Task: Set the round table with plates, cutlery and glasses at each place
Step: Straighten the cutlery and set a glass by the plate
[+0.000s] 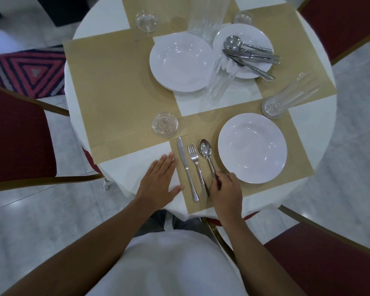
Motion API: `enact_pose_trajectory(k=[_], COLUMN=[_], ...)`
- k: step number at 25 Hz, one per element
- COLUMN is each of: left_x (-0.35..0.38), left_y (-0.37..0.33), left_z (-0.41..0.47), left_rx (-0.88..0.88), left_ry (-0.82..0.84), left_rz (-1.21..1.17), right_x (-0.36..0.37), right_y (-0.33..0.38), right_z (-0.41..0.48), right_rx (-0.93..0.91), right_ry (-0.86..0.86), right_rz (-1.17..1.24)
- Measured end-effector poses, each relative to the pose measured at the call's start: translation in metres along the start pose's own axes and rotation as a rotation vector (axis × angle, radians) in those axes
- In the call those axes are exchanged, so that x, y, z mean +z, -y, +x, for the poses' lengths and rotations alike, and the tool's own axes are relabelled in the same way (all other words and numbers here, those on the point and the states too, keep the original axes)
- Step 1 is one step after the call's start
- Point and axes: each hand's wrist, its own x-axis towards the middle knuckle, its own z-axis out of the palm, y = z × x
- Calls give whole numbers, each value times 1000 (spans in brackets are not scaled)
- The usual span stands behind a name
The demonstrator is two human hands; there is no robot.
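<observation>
On the near tan placemat [256, 191] lie a knife [185, 165], a fork [195, 161] and a spoon [206, 152], side by side left of a white plate [252, 147]. My right hand [226, 191] pinches the spoon's handle end. My left hand [159, 182] rests flat and open on the white tablecloth [137, 159], left of the knife. A stack of white plates [181, 61] sits mid-table. Beside it another plate [256, 37] carries several pieces of cutlery [250, 53]. Tall glasses stand at the far centre [205, 20], mid-table [220, 80] and right [286, 97].
Glass coasters sit at the near left [165, 125], far left [146, 21] and far centre [242, 18]. Red upholstered chairs stand at the left [17, 135], lower right [329, 257] and upper right [340, 24]. A patterned rug [28, 69] lies on the tiled floor.
</observation>
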Motion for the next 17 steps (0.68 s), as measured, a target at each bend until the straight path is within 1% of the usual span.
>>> enact_pose_trajectory(k=[9, 17], left_x=[-2, -3], left_y=[1, 3], left_z=[-1, -2], left_rx=[10, 21], left_ry=[14, 27], left_rz=[-22, -16], right_x=[0, -3], right_y=[-2, 2], right_z=[0, 1], right_rx=[7, 66], right_ry=[4, 10], right_rz=[1, 38])
